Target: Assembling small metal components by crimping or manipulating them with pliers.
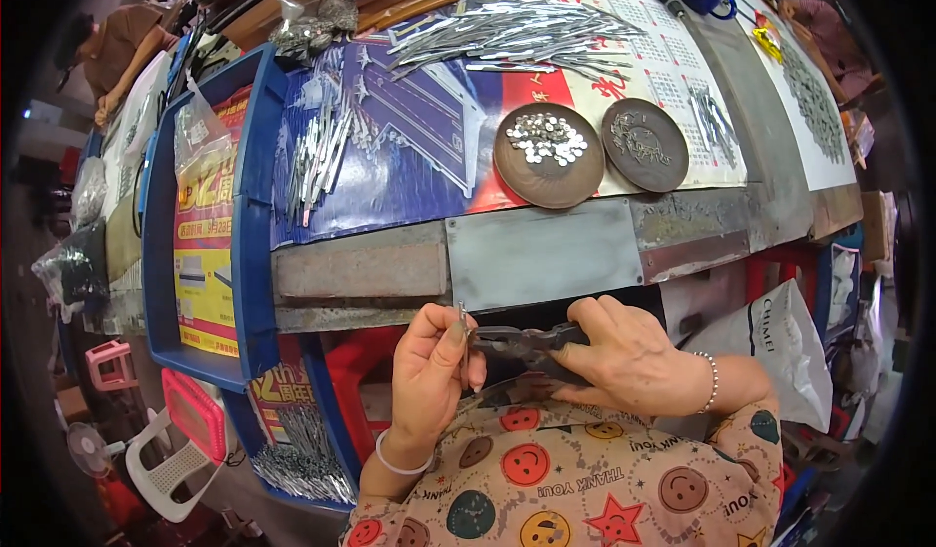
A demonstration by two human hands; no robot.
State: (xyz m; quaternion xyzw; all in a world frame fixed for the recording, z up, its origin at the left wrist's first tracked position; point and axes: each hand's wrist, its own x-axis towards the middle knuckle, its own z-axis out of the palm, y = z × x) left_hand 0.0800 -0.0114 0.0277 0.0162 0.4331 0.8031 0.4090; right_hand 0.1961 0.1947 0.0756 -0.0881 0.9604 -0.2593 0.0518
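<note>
Seen from above, a person's left hand point(429, 367) pinches a thin silver metal strip point(462, 337) upright, just beside the tip of dark metal pliers point(522, 340) that the right hand point(629, 357) holds in a closed grip. Beyond the hands, on the table point(546, 250), sit two round brown dishes: the left dish point(548, 172) holds small shiny metal pieces, the right dish point(643, 144) a few. Farther off lies a pile of long silver strips point(517, 35).
</note>
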